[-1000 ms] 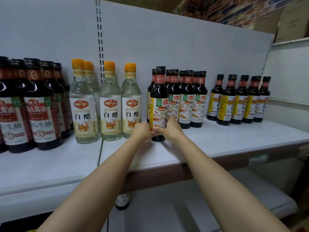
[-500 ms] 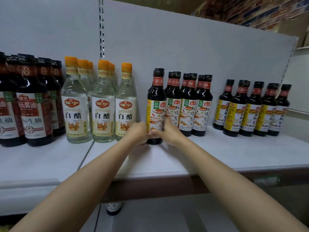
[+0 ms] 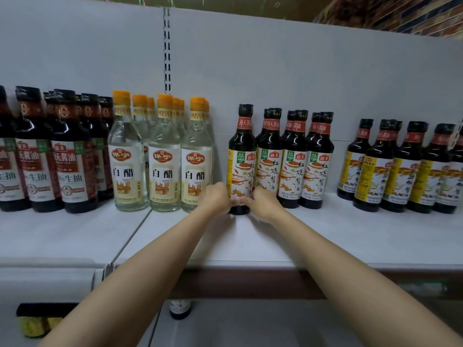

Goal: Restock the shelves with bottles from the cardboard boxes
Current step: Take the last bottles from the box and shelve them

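Dark soy sauce bottle (image 3: 241,159), upright on the white shelf (image 3: 250,241), is standing at the left end of a row of matching bottles (image 3: 293,159), slightly nearer than its neighbours. Left hand (image 3: 216,199) is curling its fingers round the bottle's lower left side; right hand (image 3: 263,202) is gripping the lower right, both low on the label. Judgement: the bottle is being lined up with its row, label facing out.

Progress, as far as visible: the shelf is carrying four groups. Far left, large dark soy bottles with red labels (image 3: 50,156); next, clear white vinegar bottles with orange caps (image 3: 162,159); then the row in hand; at right, dark bottles with yellow labels (image 3: 398,169). Gaps are showing between the vinegar and the held bottle, and between the matching row and the yellow-label group, and the near part of the shelf is bare, so more stocking seems left. No cardboard box is in view, so remaining stock cannot be judged.

Surroundings: white back panel (image 3: 300,71) with a slotted upright (image 3: 166,53). Brick wall (image 3: 413,18) is showing at top right. Below, a lower shelf (image 3: 275,324) is holding one bottle cap (image 3: 180,308) just under the shelf edge.
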Tool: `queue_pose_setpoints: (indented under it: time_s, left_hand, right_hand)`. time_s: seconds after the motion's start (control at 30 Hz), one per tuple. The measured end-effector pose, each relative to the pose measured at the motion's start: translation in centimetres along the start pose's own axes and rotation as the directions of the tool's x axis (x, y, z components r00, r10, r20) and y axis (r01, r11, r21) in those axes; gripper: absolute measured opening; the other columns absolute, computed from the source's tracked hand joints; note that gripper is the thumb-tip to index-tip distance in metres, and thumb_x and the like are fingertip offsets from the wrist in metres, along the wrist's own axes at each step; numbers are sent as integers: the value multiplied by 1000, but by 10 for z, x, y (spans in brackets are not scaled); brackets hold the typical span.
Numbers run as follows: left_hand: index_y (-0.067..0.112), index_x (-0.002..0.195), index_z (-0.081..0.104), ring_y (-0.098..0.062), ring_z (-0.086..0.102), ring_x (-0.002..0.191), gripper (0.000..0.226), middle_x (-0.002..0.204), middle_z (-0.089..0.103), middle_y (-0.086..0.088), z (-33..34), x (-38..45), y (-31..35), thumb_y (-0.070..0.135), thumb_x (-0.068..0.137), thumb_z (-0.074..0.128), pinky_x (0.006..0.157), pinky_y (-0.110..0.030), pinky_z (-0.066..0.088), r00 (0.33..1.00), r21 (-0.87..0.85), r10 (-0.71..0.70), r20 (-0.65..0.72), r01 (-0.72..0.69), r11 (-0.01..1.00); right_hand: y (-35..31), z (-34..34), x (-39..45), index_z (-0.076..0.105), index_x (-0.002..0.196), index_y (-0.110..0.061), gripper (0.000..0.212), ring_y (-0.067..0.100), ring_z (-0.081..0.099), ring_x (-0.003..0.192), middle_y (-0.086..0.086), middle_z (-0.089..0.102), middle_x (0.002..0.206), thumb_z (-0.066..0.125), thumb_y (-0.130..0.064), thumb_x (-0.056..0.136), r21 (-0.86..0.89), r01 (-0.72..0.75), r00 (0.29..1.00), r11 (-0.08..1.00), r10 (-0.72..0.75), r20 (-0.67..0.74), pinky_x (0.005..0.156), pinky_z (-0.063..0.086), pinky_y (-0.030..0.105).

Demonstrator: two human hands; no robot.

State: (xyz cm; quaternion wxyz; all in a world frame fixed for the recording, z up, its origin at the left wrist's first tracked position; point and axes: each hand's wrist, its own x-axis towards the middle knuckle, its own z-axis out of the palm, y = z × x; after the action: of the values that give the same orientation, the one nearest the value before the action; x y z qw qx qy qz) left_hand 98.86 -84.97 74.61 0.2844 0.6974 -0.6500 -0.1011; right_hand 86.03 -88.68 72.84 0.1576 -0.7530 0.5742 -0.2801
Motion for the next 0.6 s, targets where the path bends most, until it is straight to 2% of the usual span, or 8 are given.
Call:
queue_pose_setpoints:
  time_s: [0.1, 0.23, 0.4, 0.5, 0.6]
  left_hand:
    - [6, 106, 58, -26, 62, 93, 53, 102, 65, -9, 2, 3, 3, 51, 79, 68, 78, -35, 50, 1000, -8, -9, -11, 9, 1000]
    - [6, 103, 60, -26, 63, 92, 39, 103, 67, -11, 4, 9, 6, 39, 83, 70, 73, -33, 49, 1000, -36, -29, -6, 29, 999]
    - [2, 104, 62, -26, 62, 88, 34, 101, 67, -12, 6, 12, 11, 32, 88, 66, 69, -29, 46, 1000, -45, -27, 13, 28, 999]
    - [2, 104, 61, -28, 64, 93, 34, 98, 66, -10, 6, 10, 12, 31, 88, 66, 69, -29, 46, 999, -53, -35, -1, 35, 998]
    - [2, 103, 62, -28, 64, 93, 35, 91, 62, -8, 7, 11, 14, 32, 87, 67, 68, -29, 44, 999, -51, -33, -7, 33, 998]
  right_hand:
    - [-1, -1, -4, 48, 132, -5, 51, 29, 52, 119, 10, 56, 132, 52, -41, 95, -7, -13, 1000, 1000, 13, -16, 99, 44, 43]
    - [0, -4, -2, 49, 125, -2, 38, 31, 51, 118, 14, 55, 130, 49, -29, 98, -52, -21, 1000, 998, 20, -16, 98, 44, 43]
    - [0, -8, -1, 47, 127, -2, 39, 33, 51, 119, 14, 54, 130, 49, -29, 98, -83, -33, 999, 996, 31, -22, 97, 44, 42]
    - [-2, -10, -1, 50, 124, -5, 37, 32, 53, 113, 13, 56, 126, 48, -31, 99, -123, -48, 999, 991, 46, -17, 92, 46, 41]
    - [-3, -13, 0, 54, 118, -7, 33, 31, 56, 106, 11, 59, 117, 49, -33, 98, -179, -65, 998, 982, 59, -37, 81, 45, 37]
